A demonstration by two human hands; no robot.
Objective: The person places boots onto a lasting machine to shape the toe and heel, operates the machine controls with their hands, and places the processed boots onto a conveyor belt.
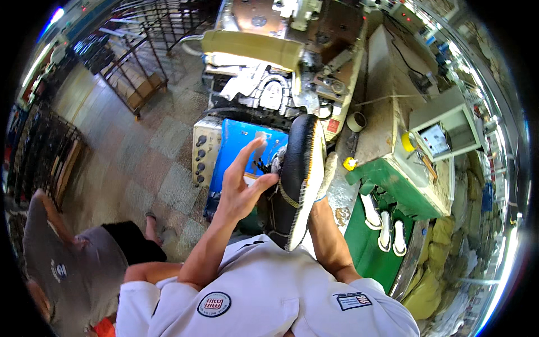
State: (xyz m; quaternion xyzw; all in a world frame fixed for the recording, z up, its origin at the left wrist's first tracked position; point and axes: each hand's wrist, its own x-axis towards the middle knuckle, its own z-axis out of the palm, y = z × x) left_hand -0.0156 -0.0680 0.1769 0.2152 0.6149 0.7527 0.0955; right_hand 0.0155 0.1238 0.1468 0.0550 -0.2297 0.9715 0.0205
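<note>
A black shoe upper (pixel 293 168) with pale stitching along its edge stands on end in front of my chest, its whitish underside turned to the right. My right hand (pixel 328 175), in a pale glove, grips it from the right; part of that hand is hidden behind the shoe. On the other side my bare left hand (pixel 241 182) is raised, index finger and thumb spread, thumb tip close to the shoe's opening. Dark laces (pixel 261 165) show beside that opening. Just beyond the hands is a machine with a blue panel (pixel 233 147).
A knob panel (pixel 206 149) flanks the blue one; a tan padded bar (pixel 252 49) crosses the machine farther off. At right, several white sole-shaped pieces (pixel 384 231) lie on a green surface (pixel 359 255) below a bench. A person in grey (pixel 84 275) is at my left.
</note>
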